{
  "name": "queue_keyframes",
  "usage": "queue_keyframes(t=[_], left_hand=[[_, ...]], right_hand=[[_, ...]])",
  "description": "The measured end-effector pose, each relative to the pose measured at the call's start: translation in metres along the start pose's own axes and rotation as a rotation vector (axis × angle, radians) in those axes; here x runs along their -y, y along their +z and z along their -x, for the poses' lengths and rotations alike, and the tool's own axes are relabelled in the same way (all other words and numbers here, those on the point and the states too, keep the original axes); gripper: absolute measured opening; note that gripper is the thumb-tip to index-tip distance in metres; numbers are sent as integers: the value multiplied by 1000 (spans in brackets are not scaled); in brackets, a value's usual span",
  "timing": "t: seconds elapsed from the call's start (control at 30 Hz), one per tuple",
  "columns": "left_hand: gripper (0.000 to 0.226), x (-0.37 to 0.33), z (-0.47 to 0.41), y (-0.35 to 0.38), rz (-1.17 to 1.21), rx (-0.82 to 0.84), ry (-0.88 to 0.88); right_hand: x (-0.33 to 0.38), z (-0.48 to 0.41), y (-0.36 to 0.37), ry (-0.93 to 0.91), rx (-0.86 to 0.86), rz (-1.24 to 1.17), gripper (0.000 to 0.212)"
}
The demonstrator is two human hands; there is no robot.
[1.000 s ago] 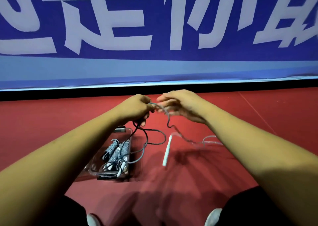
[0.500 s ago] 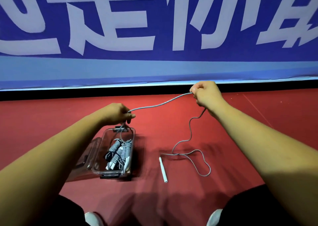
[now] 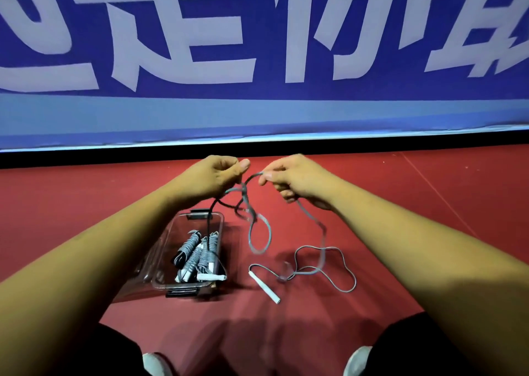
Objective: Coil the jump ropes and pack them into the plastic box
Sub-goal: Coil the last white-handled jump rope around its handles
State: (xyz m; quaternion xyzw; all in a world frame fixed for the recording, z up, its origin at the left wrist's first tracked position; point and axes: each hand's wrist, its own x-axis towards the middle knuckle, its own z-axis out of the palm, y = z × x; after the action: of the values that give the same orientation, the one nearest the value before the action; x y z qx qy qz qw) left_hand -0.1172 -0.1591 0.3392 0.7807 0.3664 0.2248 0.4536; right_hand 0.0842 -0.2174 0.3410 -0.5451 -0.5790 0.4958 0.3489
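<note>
Presently: one grey jump rope [image 3: 323,244], mid-frame, pinched by curled left hand [image 3: 213,179] and right hand [image 3: 292,179], its slack and white handle [image 3: 267,288] on red floor [image 3: 429,218] right of the clear plastic box [image 3: 183,285] holding coiled ropes [image 3: 197,254].

A grey jump rope [image 3: 323,232] with a white handle [image 3: 264,285] is seen at 3 o'clock of a clear plastic box [image 3: 167,249] fitted with black latches [image 3: 199,213]. Grey coiled ropes [image 3: 197,256] are seen inside it. A dark red floor [image 3: 429,203] is shown. At 12 o'clock, a blue banner [image 3: 257,95] is marked with large pale lettering, above a black strip [image 3: 86,159].
</note>
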Motion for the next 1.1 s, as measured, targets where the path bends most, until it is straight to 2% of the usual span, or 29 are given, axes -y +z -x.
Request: queue_keyframes(t=[0.1,0.17,0.2,0.3,0.4,0.5,0.57,0.6,0.63,0.67,0.7,0.73,0.77,0.83,0.87,0.9,1.0,1.07,1.1], left_hand=[[34,5,2,-21,77,91,-77],[27,8,3,-28,119,55,-101],[27,8,3,-28,182,7,-97],[25,4,2,-24,453,-112,-27],[19,-7,-1,-26,804,-162,73],[21,-8,-1,-35,960,-278,77],[25,-6,-2,-35,866,-294,46],[27,-7,-2,-32,761,-266,25],[28,-7,-1,-27,651,-222,6],[28,-9,-2,-22,560,-172,-5],[28,-11,-1,-15,493,-122,-7],[27,-14,-1,-9,451,-86,-1],[27,-15,-1,-6,436,-69,10],[25,-17,-1,-5,435,-70,14],[25,-17,0,-9,408,-71,8],[25,-13,0,-15,318,-65,2],[24,0,2,-29,-260,77,-66],[13,14,-2,-31,-518,186,-180],[13,20,-5,-32,-593,183,-234]], right_hand=[[-8,-10,-20,47,-328,-14,29],[-23,-20,-37,127,-500,87,28],[-31,-23,-42,201,-531,147,27],[-51,-30,-46,432,-445,300,24],[-59,-27,-45,466,-400,366,24],[-60,-19,-43,517,-318,453,24],[-56,-21,-41,427,-316,594,17],[-50,-24,-38,306,-341,609,17],[-39,-24,-31,169,-331,552,32],[-26,-22,-23,55,-273,347,45],[-15,-18,-14,-10,-160,97,48],[-6,-14,-4,-30,-31,-87,43],[-1,-12,5,-36,88,-169,34],[1,-4,18,-40,234,-109,17],[1,-2,19,-48,218,-51,12],[0,-5,15,-44,132,-2,12],[-6,-15,-13,-70,-266,141,9],[-7,-18,-21,-157,-412,380,8],[-8,-19,-20,-206,-465,438,10]])
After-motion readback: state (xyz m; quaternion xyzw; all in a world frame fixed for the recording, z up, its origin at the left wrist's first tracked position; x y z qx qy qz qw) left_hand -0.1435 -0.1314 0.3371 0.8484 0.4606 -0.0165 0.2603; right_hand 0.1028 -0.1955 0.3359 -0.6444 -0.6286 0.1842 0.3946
